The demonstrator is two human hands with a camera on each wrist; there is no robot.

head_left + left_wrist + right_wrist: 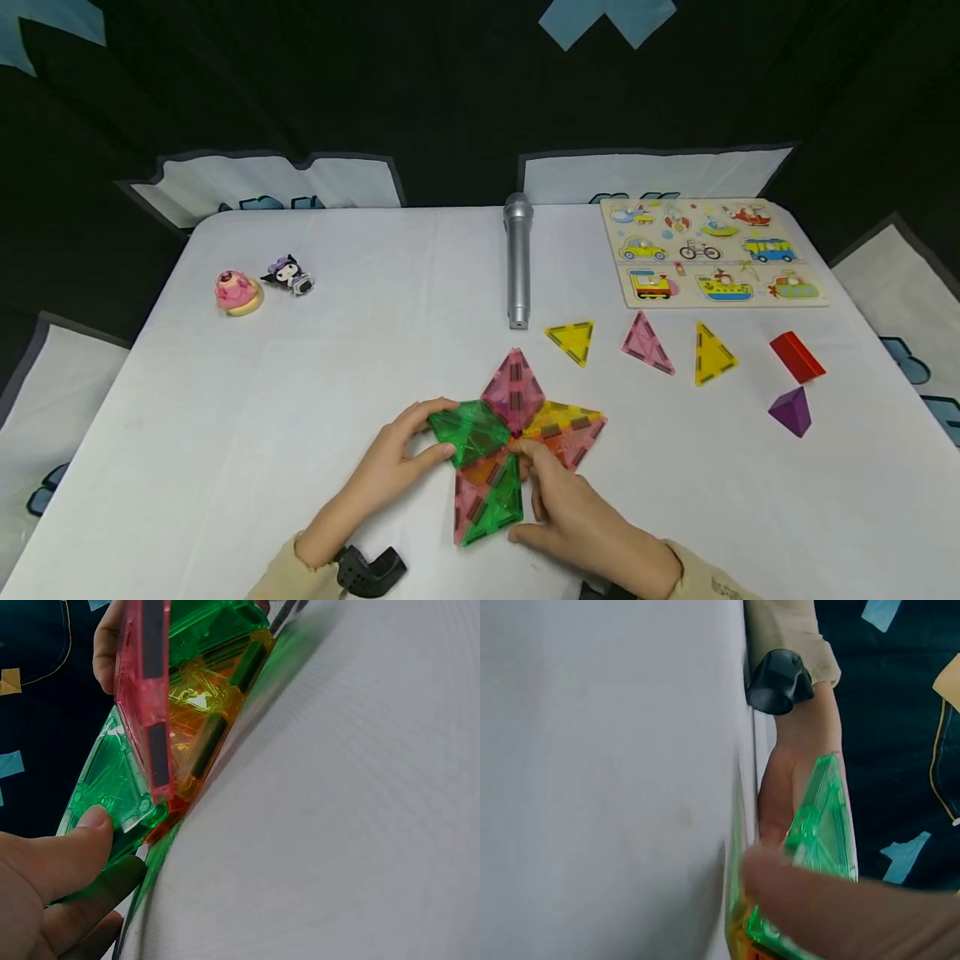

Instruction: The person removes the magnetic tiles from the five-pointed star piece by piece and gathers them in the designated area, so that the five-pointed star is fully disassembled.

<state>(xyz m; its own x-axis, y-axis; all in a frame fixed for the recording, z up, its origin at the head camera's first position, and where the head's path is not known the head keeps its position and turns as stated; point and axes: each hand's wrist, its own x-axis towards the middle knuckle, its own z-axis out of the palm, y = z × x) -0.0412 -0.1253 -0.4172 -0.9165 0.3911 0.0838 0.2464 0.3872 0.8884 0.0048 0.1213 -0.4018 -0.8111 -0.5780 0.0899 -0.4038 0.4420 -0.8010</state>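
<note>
Translucent magnetic tiles, pink, green, yellow and orange, are joined in a star-like shape on the table in the head view. My left hand [390, 458] grips the star's left green tile [472, 429], thumb on its near edge and fingers at its far edge. In the left wrist view, the left thumb [90, 832] presses that green tile's face. My right hand [566, 508] holds the lower green tile [498, 504], index finger near the star's centre and thumb by the tip. A pink tile [514, 390] points away from me, and a yellow tile [558, 417] lies right of centre.
Loose yellow triangles [573, 342], a pink triangle [648, 343], a red block [797, 357] and a purple block [792, 412] lie to the right. Behind are a silver microphone [518, 267] and a vehicle puzzle board [712, 254]. A toy cake [238, 292] and figurine [288, 275] sit far left.
</note>
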